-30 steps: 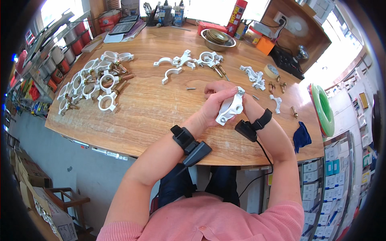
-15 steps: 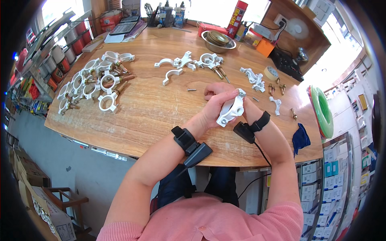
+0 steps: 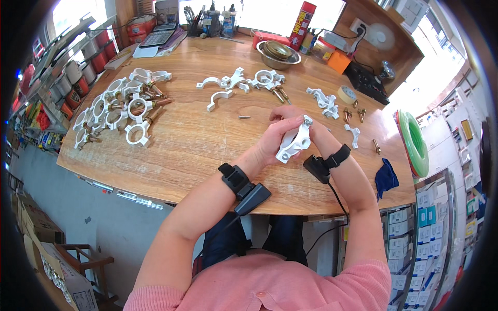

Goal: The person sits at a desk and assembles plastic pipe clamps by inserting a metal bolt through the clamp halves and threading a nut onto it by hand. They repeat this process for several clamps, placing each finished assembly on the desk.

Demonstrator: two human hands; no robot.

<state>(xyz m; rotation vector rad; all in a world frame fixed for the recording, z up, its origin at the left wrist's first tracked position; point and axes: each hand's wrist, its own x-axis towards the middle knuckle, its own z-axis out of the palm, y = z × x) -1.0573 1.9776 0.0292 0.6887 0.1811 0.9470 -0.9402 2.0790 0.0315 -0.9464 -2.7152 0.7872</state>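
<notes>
A white plastic pipe clamp (image 3: 296, 141) with a metal screw at each end is held tilted above the table's front half. My left hand (image 3: 274, 139) is closed on it, the thumb laid along its upper end. Behind the clamp, my right hand (image 3: 314, 130) presses close, its curled fingers reaching left past the clamp. Most of those fingers are hidden, so what they grip cannot be made out. A loose screw (image 3: 244, 117) lies on the wooden table (image 3: 197, 160) to the left of my hands.
Many ring clamps with brass-coloured bolts (image 3: 137, 133) are heaped at left. Half clamps (image 3: 220, 98) and a ring clamp (image 3: 264, 78) lie beyond my hands. At right are small white clamp pieces (image 3: 324, 102), bolts (image 3: 377, 147), tape (image 3: 347, 94) and a blue cloth (image 3: 386, 179). A metal bowl (image 3: 280, 63) stands at the back.
The view has shifted slightly. Both hands stay together around the white pipe clamp in nearly the same pose; nothing has been let go or picked up.
</notes>
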